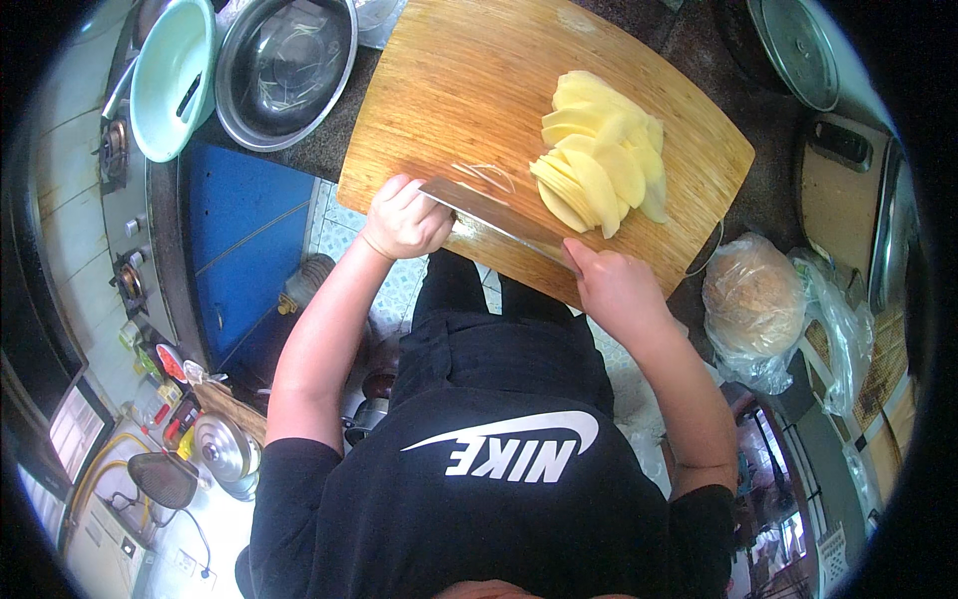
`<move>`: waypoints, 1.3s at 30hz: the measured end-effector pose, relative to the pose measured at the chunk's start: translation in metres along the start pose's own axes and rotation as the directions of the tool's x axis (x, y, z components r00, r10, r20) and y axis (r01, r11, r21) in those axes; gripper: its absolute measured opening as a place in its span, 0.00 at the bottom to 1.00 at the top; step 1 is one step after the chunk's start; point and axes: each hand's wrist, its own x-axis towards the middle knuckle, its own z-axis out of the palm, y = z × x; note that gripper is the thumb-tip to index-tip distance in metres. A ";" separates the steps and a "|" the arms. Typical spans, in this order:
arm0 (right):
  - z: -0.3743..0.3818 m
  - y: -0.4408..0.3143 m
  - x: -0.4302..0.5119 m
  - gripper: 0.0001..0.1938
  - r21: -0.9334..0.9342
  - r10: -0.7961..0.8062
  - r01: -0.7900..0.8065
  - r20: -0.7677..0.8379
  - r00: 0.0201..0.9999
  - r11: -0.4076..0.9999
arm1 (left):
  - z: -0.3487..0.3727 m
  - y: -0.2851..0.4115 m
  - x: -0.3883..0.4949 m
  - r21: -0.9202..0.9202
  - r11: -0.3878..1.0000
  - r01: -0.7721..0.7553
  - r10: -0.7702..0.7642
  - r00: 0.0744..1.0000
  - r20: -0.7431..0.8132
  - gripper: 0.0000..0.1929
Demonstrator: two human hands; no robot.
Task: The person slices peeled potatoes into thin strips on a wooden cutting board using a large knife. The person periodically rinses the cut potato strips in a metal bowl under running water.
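Note:
My right hand [617,288] grips the handle of a kitchen knife [498,221], whose wide metal blade lies low over the near edge of a wooden cutting board [449,82]. At the blade's far end is my left hand [410,219], its fingers curled on the board's near left edge; whether something is under them is hidden. Thin pale shreds [485,177] lie just beyond the blade. A heap of overlapping peeled potato slices [599,153] rests on the right part of the board.
Left of the board stand a metal basin [288,138] with a few shreds in it and a pale green plastic basin [161,123] holding a dark object. A gas stove [135,217] is farther left. To the right are a plastic-wrapped round item [752,296] and a metal lid [797,49].

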 end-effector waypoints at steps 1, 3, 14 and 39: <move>-0.001 0.000 0.001 0.14 0.010 0.003 -0.003 0.006 1.000 1.000 | 0.000 0.000 0.001 0.001 1.000 0.001 -0.001 1.000 -0.001 0.06; -0.001 0.003 0.003 0.13 0.054 0.014 -0.015 0.025 1.000 0.998 | -0.001 0.001 0.003 0.000 1.000 0.004 -0.004 1.000 -0.003 0.07; -0.011 -0.002 0.013 0.11 0.053 0.050 -0.056 0.114 0.992 0.997 | -0.004 0.000 0.006 0.004 1.000 -0.014 0.014 0.999 0.044 0.11; -0.005 0.003 -0.005 0.14 0.127 0.110 -0.109 -0.001 0.994 0.986 | -0.008 0.000 -0.005 -0.047 0.995 0.087 -0.085 0.995 0.046 0.15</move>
